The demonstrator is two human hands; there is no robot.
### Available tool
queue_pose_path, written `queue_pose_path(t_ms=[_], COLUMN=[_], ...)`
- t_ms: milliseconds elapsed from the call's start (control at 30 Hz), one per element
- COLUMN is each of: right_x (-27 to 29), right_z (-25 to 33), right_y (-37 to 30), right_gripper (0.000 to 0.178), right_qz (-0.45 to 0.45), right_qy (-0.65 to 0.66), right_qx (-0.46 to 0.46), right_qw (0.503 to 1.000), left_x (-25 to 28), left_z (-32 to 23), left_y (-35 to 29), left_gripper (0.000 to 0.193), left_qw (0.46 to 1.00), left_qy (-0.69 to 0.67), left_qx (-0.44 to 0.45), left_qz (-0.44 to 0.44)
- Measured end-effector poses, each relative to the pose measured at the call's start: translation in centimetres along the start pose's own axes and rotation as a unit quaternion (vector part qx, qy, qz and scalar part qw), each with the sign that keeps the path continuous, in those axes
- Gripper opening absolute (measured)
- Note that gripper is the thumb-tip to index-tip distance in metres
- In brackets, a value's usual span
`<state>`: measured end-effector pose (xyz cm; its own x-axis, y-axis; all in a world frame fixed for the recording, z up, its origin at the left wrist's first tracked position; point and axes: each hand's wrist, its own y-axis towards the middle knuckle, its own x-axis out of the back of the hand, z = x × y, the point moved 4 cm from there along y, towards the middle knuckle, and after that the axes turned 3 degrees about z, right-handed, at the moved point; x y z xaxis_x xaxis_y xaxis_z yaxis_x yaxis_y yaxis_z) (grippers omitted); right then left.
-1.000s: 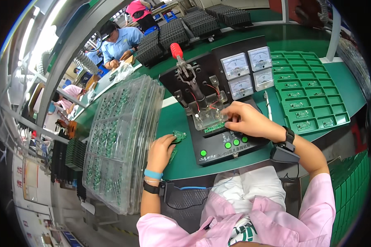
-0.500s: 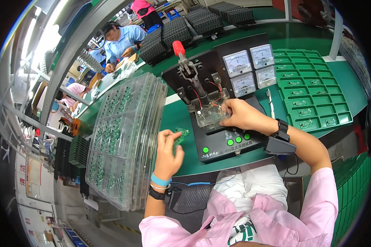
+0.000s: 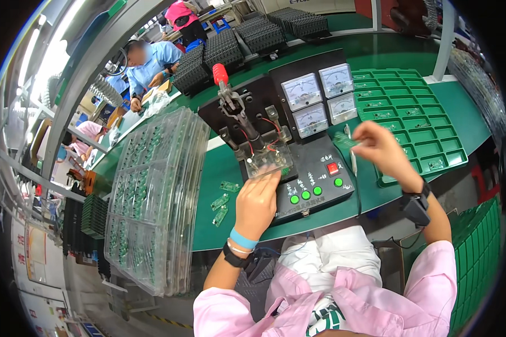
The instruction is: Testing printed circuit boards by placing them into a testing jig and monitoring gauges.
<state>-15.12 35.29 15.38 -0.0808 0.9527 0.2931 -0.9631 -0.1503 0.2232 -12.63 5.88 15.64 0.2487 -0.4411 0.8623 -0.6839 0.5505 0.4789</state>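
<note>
My right hand pinches a small green circuit board in the air, between the meters and the green tray. My left hand reaches to the front of a test fixture, its fingers together and their tips partly hidden at the clear plate. By those fingertips shows the green edge of another circuit board. Above the plate rises a toggle clamp with a red handle. On the mat left of the fixture lie three loose circuit boards.
At left stands a stack of clear blister trays holding boards. Several dial meters stand behind the black control box, with a pen beside it. Black racks line the back. A co-worker in blue sits at the far left.
My right hand has left the fixture and moved right with a board. My left hand has moved from the loose boards to the fixture's front. The view has shifted slightly.
</note>
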Motion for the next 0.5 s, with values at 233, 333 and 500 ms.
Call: queue_pose_path(t_ms=[233, 333, 500], right_x=[17.1, 21.8, 23.9], right_z=[-8.8, -11.4, -11.3], right_y=[-6.6, -9.3, -10.4], right_gripper=[0.012, 0.015, 0.023], right_qz=[-0.208, -0.277, -0.300], right_qy=[-0.080, -0.100, -0.166], right_qx=[-0.110, -0.194, -0.121], right_qw=[0.969, 0.936, 0.931], left_x=[0.5, 1.1, 1.7], left_z=[-0.7, -1.1, -4.2], left_y=[-0.9, -1.2, -1.3], left_gripper=[0.056, 0.062, 0.065], left_qw=[0.996, 0.994, 0.979], left_qy=[0.049, 0.042, 0.083], left_qx=[0.027, 0.048, 0.127], left_qz=[0.067, 0.090, 0.136])
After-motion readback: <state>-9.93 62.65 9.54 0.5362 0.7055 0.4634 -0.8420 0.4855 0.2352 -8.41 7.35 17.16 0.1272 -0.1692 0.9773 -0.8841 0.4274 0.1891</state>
